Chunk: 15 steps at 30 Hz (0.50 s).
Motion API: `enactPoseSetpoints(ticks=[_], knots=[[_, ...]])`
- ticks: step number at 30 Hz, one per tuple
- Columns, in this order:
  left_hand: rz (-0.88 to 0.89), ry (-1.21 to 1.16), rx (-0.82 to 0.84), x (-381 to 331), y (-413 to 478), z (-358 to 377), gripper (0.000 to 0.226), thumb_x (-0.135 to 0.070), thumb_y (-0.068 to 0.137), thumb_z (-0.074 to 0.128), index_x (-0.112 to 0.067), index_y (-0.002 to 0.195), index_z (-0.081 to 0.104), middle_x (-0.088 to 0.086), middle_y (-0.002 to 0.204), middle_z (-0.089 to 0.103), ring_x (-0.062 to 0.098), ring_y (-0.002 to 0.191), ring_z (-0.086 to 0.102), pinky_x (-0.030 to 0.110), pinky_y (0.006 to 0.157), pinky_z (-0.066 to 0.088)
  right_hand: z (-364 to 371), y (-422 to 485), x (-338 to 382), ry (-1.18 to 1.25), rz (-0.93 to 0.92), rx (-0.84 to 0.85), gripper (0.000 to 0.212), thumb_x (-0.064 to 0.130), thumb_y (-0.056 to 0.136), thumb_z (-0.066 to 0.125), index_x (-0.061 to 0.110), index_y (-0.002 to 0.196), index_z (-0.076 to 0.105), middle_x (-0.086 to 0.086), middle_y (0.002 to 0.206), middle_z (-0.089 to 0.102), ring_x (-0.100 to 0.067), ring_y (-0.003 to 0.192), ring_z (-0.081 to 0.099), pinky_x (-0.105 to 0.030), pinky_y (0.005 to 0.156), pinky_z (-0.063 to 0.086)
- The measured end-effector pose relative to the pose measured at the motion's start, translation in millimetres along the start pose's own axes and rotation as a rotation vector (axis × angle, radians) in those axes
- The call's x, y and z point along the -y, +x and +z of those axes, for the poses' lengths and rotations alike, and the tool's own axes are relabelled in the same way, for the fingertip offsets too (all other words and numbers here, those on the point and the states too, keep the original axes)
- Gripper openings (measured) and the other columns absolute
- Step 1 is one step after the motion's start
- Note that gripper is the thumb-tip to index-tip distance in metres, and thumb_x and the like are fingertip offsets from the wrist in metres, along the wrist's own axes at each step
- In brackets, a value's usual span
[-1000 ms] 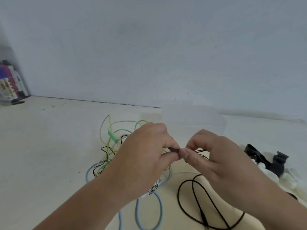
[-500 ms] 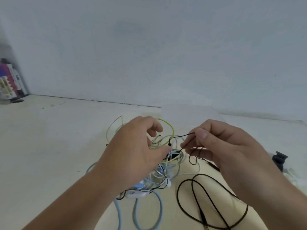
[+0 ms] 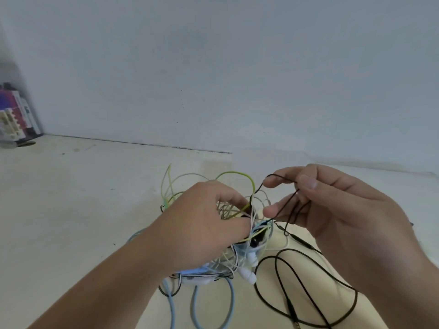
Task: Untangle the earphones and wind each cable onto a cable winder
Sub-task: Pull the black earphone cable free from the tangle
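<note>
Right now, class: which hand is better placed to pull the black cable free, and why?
Right. The right hand holds the black cable clear of the knot; the left hand grips the tangle.

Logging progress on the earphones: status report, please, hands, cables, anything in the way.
Left hand gripping the tangle. Right hand pinching the black cable, loop lifted. Green cable crowds the black one at the tangle; not freed.

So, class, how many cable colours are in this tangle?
4: black cable pinched in the right hand; yellow-green cable arching behind the left hand; light blue cable nearest the camera; white earbuds below the left hand. More may be hidden.
</note>
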<state>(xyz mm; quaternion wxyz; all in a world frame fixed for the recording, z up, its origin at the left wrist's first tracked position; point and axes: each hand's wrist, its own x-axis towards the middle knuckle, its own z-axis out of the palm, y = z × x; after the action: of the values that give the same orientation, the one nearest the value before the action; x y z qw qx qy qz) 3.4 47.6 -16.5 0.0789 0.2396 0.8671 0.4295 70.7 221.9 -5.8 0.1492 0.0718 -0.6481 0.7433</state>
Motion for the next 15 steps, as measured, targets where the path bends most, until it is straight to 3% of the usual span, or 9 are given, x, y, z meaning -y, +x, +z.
enactPoseSetpoints(ticks=[1,3,5,7,9,11,15], knots=[[-0.003,-0.018,0.028,-1.0,-0.2,0.1,0.012,-0.039,0.085,0.069,-0.034,0.096,0.068,-0.012,0.048,0.05,0.005,0.03,0.035,0.013,0.038,0.025,0.6,-0.3,0.5,-0.002,0.007,-0.007,0.021,0.013,0.076,0.065,0.015,0.055,0.061,-0.015,0.093,0.073,-0.032,0.065,0.069,-0.035,0.064,0.058],[-0.02,-0.069,0.06,-1.2,-0.3,0.2,0.008,-0.034,0.09,0.067,-0.027,0.09,0.069,-0.008,0.035,0.033,0.007,0.028,0.024,0.016,0.034,0.021,0.4,-0.5,1.4,-0.004,0.035,-0.018,0.021,0.018,0.074,0.059,0.015,0.054,0.06,-0.017,0.094,0.073,-0.032,0.062,0.069,-0.035,0.064,0.059],[-0.005,-0.145,0.062,1.0,0.7,-0.7,0.011,-0.033,0.091,0.067,-0.024,0.086,0.068,0.0,0.043,0.039,0.01,0.032,0.024,0.017,0.036,0.021,-1.5,0.1,2.1,-0.009,0.065,-0.034,0.02,0.02,0.072,0.056,0.015,0.053,0.059,-0.019,0.095,0.074,-0.032,0.06,0.068,-0.036,0.064,0.058],[0.03,-0.24,0.049,3.2,2.2,-2.0,0.012,-0.031,0.092,0.065,-0.022,0.084,0.067,0.015,0.064,0.056,0.015,0.041,0.033,0.019,0.044,0.028,-3.6,1.4,1.8,-0.022,0.091,-0.063,0.019,0.02,0.071,0.056,0.015,0.053,0.058,-0.02,0.095,0.074,-0.033,0.061,0.068,-0.038,0.067,0.056],[0.062,-0.288,0.047,6.9,4.1,-1.4,0.014,-0.03,0.095,0.063,-0.021,0.084,0.067,0.01,0.082,0.071,0.018,0.06,0.048,0.028,0.061,0.038,-4.8,2.9,1.2,-0.025,0.109,-0.083,0.018,0.02,0.07,0.057,0.015,0.053,0.057,-0.021,0.096,0.074,-0.033,0.061,0.069,-0.041,0.07,0.054],[0.054,-0.305,0.043,8.9,5.1,-0.1,0.016,-0.032,0.097,0.06,-0.023,0.086,0.067,0.008,0.092,0.074,0.022,0.075,0.053,0.036,0.073,0.038,-5.5,3.5,0.4,-0.021,0.121,-0.094,0.017,0.02,0.069,0.057,0.014,0.054,0.056,-0.022,0.096,0.073,-0.033,0.06,0.068,-0.041,0.069,0.054],[-0.035,-0.409,0.072,9.3,5.4,-0.3,0.017,-0.033,0.098,0.056,-0.022,0.09,0.066,0.003,0.095,0.074,0.022,0.081,0.047,0.039,0.077,0.039,-6.0,3.1,0.9,-0.037,0.133,-0.107,0.017,0.021,0.069,0.058,0.01,0.056,0.055,-0.022,0.095,0.074,-0.033,0.056,0.065,-0.035,0.062,0.054]])
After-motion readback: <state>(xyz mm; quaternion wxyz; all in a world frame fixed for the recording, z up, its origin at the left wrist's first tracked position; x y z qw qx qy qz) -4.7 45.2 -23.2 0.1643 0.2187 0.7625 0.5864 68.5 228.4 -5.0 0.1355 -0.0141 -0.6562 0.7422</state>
